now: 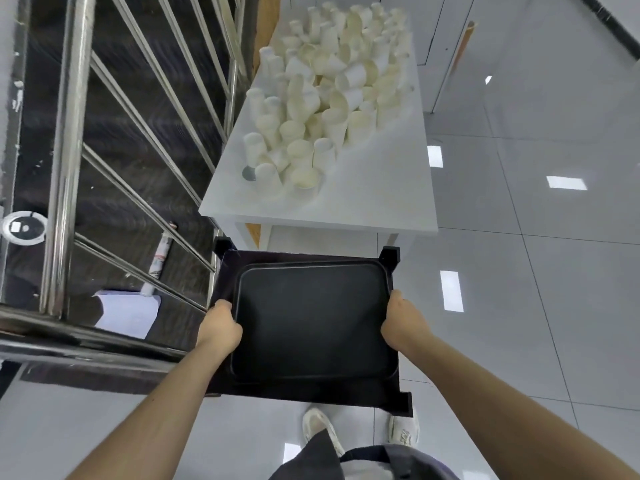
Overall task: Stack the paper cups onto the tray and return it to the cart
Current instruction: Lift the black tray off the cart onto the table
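1. White table (pixel 374 188) ahead, piled with loose paper cups (pixel 325 98), some upright, some tipped.
2. Black cart (pixel 311 393) just below the table's near edge, black tray (pixel 311 320) lying on its top shelf.
3. Left hand (pixel 220 329) curled round the tray's left rim.
4. Right hand (pixel 403 323) gripping the right rim likewise.

Black rectangular tray (pixel 311 320): empty, level, lower centre of frame, atop black cart (pixel 394 393). White paper cups (pixel 329 98): loose heap, some upright, some tipped, upper centre, on white table (pixel 381 199)
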The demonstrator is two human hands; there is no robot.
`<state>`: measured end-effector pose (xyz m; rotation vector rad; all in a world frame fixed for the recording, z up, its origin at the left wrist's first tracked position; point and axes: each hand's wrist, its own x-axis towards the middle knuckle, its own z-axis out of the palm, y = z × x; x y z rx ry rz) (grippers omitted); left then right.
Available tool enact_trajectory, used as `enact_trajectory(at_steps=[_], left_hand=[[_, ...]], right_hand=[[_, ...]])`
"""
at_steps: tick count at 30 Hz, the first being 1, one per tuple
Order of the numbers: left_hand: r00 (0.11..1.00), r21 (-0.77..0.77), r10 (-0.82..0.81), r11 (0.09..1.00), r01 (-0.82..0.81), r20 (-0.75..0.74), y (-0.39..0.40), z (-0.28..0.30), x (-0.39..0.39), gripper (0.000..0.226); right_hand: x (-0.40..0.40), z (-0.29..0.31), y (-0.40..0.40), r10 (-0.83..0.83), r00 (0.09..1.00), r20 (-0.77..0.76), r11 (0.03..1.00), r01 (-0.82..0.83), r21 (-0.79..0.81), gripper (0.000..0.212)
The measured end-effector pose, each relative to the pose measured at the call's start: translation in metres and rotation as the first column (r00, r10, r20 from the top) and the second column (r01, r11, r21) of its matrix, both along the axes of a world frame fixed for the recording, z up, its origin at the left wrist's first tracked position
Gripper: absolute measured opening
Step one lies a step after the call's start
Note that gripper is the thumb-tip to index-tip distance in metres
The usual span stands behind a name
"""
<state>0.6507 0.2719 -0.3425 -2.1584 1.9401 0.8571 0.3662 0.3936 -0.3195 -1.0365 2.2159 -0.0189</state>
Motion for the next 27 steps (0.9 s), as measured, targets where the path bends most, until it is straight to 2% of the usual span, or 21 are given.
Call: enact_trajectory(at_steps=[9, 19, 27], left_hand=[[0.984, -0.160, 0.106, 0.979, -0.129, -0.145, 0.032, 0.021, -0.033, 0.034], [0.931, -0.257, 0.310, 0.899, -0.353, -0.195, 0.088, 0.046, -0.129, 0.029], [0.885, -0.280, 0.397, 0.845, -0.456, -0.243, 0.108, 0.060, -0.205, 0.025]], right_hand=[[-0.059, 0.022, 0.005, 0.049, 0.998, -0.031, 0.991, -0.052, -0.124, 0.033], [-0.175, 0.045, -0.020, 0.313, 0.950, -0.019, 0.925, -0.310, -0.219, 0.041], [-0.252, 0.060, -0.060, 0.459, 0.888, -0.036, 0.866, -0.456, -0.206, 0.039]])
